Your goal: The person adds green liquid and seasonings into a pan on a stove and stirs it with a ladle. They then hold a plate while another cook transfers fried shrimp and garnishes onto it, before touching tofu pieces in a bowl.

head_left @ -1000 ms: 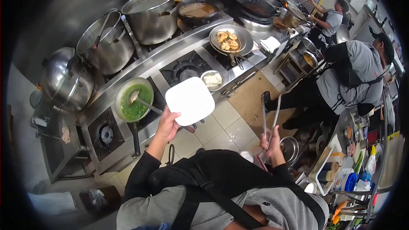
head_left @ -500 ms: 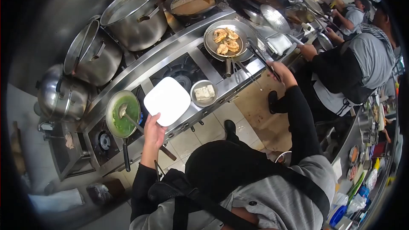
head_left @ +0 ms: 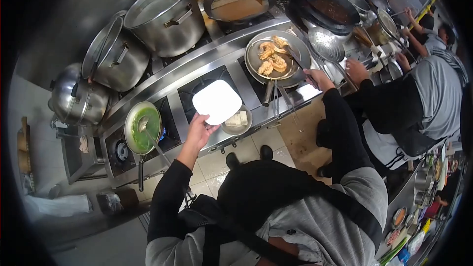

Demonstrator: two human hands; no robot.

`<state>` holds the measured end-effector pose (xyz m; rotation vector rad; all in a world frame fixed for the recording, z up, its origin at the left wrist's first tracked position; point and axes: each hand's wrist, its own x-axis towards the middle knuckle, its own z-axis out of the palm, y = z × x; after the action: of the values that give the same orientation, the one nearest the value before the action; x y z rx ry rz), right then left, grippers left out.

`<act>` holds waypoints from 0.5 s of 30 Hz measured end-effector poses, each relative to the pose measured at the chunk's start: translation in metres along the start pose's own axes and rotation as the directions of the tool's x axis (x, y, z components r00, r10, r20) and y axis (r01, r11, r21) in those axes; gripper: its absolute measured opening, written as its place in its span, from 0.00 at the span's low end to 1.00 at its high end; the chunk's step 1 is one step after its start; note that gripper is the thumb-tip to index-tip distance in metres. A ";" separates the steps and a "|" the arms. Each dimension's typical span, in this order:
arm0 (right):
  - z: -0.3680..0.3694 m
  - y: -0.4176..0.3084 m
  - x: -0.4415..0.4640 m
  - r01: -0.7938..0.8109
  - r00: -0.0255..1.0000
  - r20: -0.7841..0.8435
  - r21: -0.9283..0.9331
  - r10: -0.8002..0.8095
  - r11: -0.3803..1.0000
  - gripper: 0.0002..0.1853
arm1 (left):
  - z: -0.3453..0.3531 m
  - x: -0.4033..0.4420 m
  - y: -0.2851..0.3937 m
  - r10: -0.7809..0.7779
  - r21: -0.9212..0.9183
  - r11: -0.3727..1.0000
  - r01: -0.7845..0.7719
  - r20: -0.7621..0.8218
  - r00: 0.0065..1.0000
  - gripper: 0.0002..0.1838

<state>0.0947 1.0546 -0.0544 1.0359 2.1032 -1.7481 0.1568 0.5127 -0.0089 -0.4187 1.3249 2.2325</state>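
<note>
My left hand (head_left: 200, 133) grips the near corner of a white, rounded-square plate (head_left: 217, 102). The plate is held over the stove and partly covers a small metal bowl (head_left: 231, 131) of white blocks. My right hand (head_left: 319, 79) is closed around dark tongs (head_left: 297, 60), whose tips reach into a frying pan (head_left: 252, 59) at the back right. Several browned shrimp (head_left: 272, 59) lie in that pan, close to the tong tips. Left of the plate, a pan of green sauce (head_left: 148, 135) sits over a blue flame with a ladle (head_left: 143, 124) resting in it.
Large steel pots (head_left: 165, 24) line the back left. A wide pan of brown liquid (head_left: 237, 7) and a dark wok (head_left: 329, 10) stand behind. A perforated skimmer (head_left: 326, 44) lies near a co-worker's hand (head_left: 356, 70) on the right. Whisk-like wire tools hang by the shrimp pan's handle.
The plate has moved right, now overlapping the bowl. My right hand has moved forward, bringing the tongs into the pan among the shrimp. The camera view has shifted slightly.
</note>
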 end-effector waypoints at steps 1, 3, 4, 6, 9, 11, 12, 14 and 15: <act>-0.006 -0.003 0.001 0.002 1.000 -0.009 -0.001 -0.002 1.000 0.18 | 0.005 0.006 -0.001 -0.006 -0.002 1.000 0.006 0.004 1.000 0.26; -0.011 -0.010 -0.015 0.127 0.978 -0.148 -0.149 -0.149 0.981 0.24 | 0.002 0.023 -0.008 -0.005 -0.002 1.000 0.005 0.026 1.000 0.28; -0.016 -0.015 -0.025 0.159 0.962 -0.183 -0.232 -0.204 0.959 0.27 | 0.009 0.028 -0.006 -0.014 -0.045 0.999 0.016 0.039 0.999 0.29; -0.028 -0.013 -0.031 0.301 0.921 -0.157 -0.296 -0.357 0.907 0.29 | 0.014 0.046 -0.006 -0.023 -0.066 0.997 0.028 0.080 0.997 0.29; -0.022 -0.033 -0.086 0.416 0.875 -0.064 -0.407 -0.480 0.813 0.26 | 0.020 0.075 -0.007 0.005 -0.015 1.000 -0.004 0.107 0.994 0.27; -0.013 -0.047 -0.124 0.463 0.859 0.038 -0.485 -0.511 0.742 0.25 | 0.031 0.084 0.001 -0.021 -0.026 0.999 0.025 0.149 0.989 0.28; -0.003 -0.054 -0.145 0.524 0.809 0.084 -0.551 -0.581 0.649 0.25 | 0.034 0.088 0.005 -0.059 -0.037 0.997 0.066 0.167 0.984 0.30; 0.018 -0.063 -0.177 0.611 0.695 0.176 -0.657 -0.697 0.443 0.25 | 0.040 0.089 0.013 -0.110 -0.013 0.993 0.115 0.187 0.976 0.28; 0.027 -0.064 -0.182 0.584 0.670 0.186 -0.730 -0.719 0.355 0.25 | 0.042 0.090 0.015 -0.138 0.004 0.990 0.140 0.198 0.970 0.27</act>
<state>0.1800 0.9582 0.0924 0.0317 3.1964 -0.6907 0.0734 0.5677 -0.0232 -0.2752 1.1452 2.1048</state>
